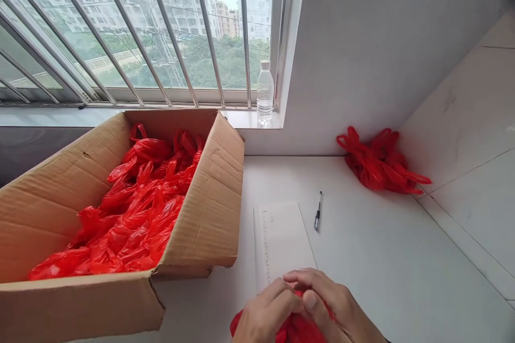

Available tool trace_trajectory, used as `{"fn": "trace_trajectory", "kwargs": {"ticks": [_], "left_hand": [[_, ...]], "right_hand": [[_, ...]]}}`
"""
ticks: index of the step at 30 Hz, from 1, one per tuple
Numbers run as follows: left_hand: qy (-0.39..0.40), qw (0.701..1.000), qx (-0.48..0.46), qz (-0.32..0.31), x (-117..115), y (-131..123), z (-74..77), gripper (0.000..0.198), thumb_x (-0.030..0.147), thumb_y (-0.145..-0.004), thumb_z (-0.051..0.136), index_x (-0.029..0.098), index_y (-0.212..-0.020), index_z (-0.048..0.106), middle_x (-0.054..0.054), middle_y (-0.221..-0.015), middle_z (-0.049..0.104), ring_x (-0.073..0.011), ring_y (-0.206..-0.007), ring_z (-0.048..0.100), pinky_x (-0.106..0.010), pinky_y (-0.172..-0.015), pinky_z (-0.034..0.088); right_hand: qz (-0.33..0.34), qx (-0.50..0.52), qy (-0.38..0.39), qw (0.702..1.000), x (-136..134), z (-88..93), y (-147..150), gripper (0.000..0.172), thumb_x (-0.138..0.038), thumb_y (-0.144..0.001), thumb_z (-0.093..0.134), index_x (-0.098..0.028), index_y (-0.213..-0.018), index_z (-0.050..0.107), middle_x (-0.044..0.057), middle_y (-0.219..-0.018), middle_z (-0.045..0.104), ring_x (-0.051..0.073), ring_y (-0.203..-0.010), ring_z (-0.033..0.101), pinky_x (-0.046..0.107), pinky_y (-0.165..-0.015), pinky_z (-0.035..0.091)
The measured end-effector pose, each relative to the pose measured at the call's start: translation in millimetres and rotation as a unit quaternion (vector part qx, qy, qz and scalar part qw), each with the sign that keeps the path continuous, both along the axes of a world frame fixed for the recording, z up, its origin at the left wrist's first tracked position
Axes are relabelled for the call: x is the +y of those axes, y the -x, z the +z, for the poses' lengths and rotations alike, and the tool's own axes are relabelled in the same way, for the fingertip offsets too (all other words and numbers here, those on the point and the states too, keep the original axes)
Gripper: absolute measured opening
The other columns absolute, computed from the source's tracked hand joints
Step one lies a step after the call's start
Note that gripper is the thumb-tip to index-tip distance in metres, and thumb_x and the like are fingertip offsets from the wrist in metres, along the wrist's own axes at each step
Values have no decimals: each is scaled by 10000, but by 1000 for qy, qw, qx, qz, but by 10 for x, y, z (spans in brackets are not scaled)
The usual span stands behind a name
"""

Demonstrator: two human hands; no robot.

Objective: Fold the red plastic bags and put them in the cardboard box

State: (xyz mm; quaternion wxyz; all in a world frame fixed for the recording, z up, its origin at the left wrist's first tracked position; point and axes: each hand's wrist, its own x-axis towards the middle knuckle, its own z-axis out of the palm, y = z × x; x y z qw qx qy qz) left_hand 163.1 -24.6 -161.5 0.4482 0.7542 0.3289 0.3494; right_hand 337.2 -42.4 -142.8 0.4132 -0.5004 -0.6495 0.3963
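Low in the view, my left hand [270,311] and my right hand [326,300] are close together with curled fingers around a red plastic bag [302,329]. Part of the bag bulges out left of my left hand; the lower part runs off the bottom edge. My fingers cover most of its top. Just beyond my hands lies a white notebook [287,238] with a column of small writing along its left side, its near end hidden by my hands. A black-and-clear pen [317,213] rests on the table to the notebook's right.
At left stands an open cardboard box [205,209] holding many knotted red plastic bags [140,220]. More red bags [378,161] are heaped in the far right corner of the white table [382,246]. A water bottle [264,94] stands on the sill before a barred window.
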Motion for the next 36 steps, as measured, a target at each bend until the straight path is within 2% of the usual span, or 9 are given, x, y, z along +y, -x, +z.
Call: {"fn": "trace_trajectory", "kwargs": {"ticks": [3, 7, 12, 15, 18, 24, 28, 32, 36], "left_hand": [[-114, 991, 58, 36, 12, 10, -50, 206, 301, -987, 442, 222, -944, 627, -65, -830, 620, -146, -659, 578, -218, -595, 441], [-178, 972, 31, 147, -8, -17, -112, 313, 74, -934, 386, 232, -1046, 632, -71, -908, 652, -142, -714, 629, -214, -627, 478], [-189, 968, 4, 167, -62, -17, -141, 313, 133, -939, 533, 270, -1187, 664, -70, -980, 659, -152, -825, 663, -223, -698, 516], [-195, 971, 34, 135, -39, 28, -104, 396, 177, -938, 581, 290, -1316, 621, -81, -1063, 678, -180, -960, 676, -242, -798, 551], [-220, 965, 82, 119, -34, 83, -146, 456, 216, -987, 505, 273, -1439, 518, -116, -1313, 636, -246, -1258, 562, -343, -1012, 505], [-182, 947, 182, 193, -245, 427, -584, 462, 271, -1041, 346, 308, -1493, 434, -51, -1414, 605, -245, -1363, 471, -394, -1111, 420], [-182, 926, 252, 214, -362, 579, -751, 472, 364, -1049, 285, 321, -1497, 426, -56, -1460, 561, -256, -1379, 459, -396, -1083, 451], [-292, 911, 250, 149, -378, 407, -818, 544, 465, -1041, 228, 288, -1538, 361, -81, -1528, 484, -293, -1434, 399, -467, -1163, 360], [-343, 887, 291, 105, -391, 254, -1023, 514, 384, -1055, 252, 233, -1530, 381, -80, -1537, 476, -275, -1472, 341, -457, -1226, 224]], "right_hand": [[0, 25, 90, 996, 3, -26, -9, 437, -496, -1015, 308, -271, -1161, 654, 20, -861, 738, 163, -708, 684, 259, -670, 570], [-19, -4, 111, 994, -7, -49, 8, 444, -526, -990, 368, -289, -1283, 602, -20, -697, 668, 154, -582, 612, 249, -592, 519], [78, 34, 184, 979, 51, -29, -11, 383, -552, -968, 427, -230, -1021, 627, -3, -765, 634, 149, -672, 571, 269, -654, 473], [61, 52, 178, 981, 74, 10, -54, 361, -532, -981, 416, -211, -977, 581, 36, -907, 654, 170, -807, 612, 304, -767, 493], [24, 51, 149, 987, 57, 11, -128, 329, -499, -992, 409, -214, -997, 573, 50, -983, 655, 180, -883, 630, 324, -838, 491], [-83, -27, 209, 974, -85, -313, -462, 348, -535, -986, 405, -227, -976, 565, 35, -887, 634, 182, -815, 590, 256, -594, 461], [-151, -2, 225, 963, -243, -531, -461, 350, -550, -991, 386, -248, -1066, 546, 62, -1066, 664, 181, -937, 634, 233, -668, 536], [-239, -27, 97, 966, -401, -703, -66, 279, -489, -1014, 369, -288, -1141, 516, 66, -1340, 599, 209, -1220, 590, 305, -882, 577], [-192, -127, -102, 968, -530, -1106, 304, 267, -509, -1008, 392, -276, -1033, 519, 59, -1385, 587, 270, -1381, 459, 508, -1085, 466]]}}
